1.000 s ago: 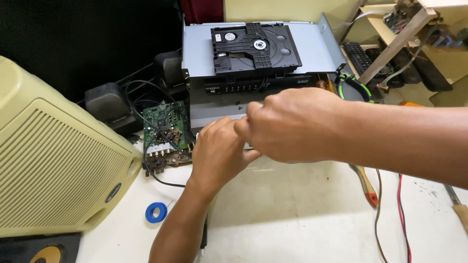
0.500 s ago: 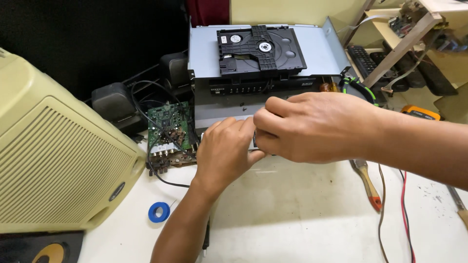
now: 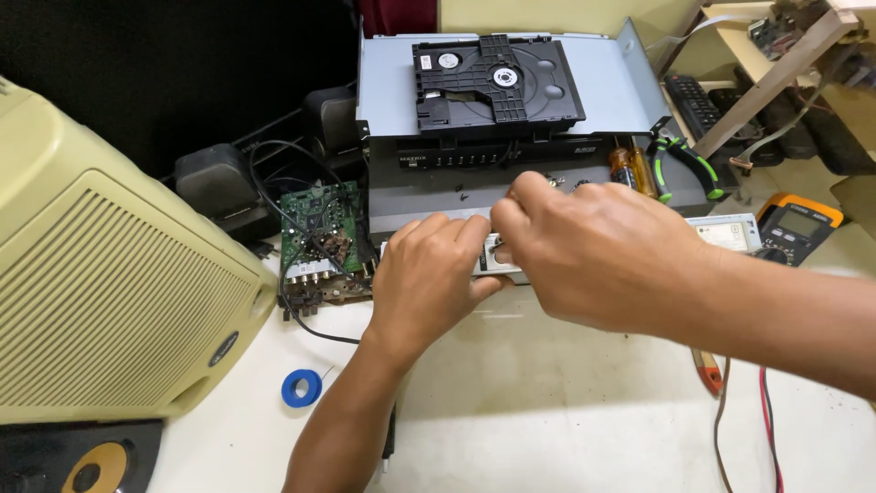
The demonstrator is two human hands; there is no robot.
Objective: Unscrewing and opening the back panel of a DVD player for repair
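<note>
My left hand (image 3: 427, 278) and my right hand (image 3: 593, 251) meet in front of an opened disc player (image 3: 497, 119). Both grip the long silver front panel (image 3: 725, 233) that lies on the white table; my hands hide most of it. The player's grey chassis carries a black disc drive (image 3: 493, 82) on top and a dark strip with buttons below it. A green circuit board (image 3: 319, 237) lies just left of my left hand, with a black cable running from it.
A large cream speaker box (image 3: 109, 292) fills the left side. A blue tape roll (image 3: 301, 388) lies near my left forearm. Green-handled pliers (image 3: 689, 164), a battery (image 3: 623, 169), an orange multimeter (image 3: 798, 224), red and black leads (image 3: 766, 429), and small black speakers (image 3: 219, 183) surround the player.
The view has shifted so the player sits lower in frame. Both hands stay pressed together on the front panel, with the right hand's fingers shifted slightly left.
</note>
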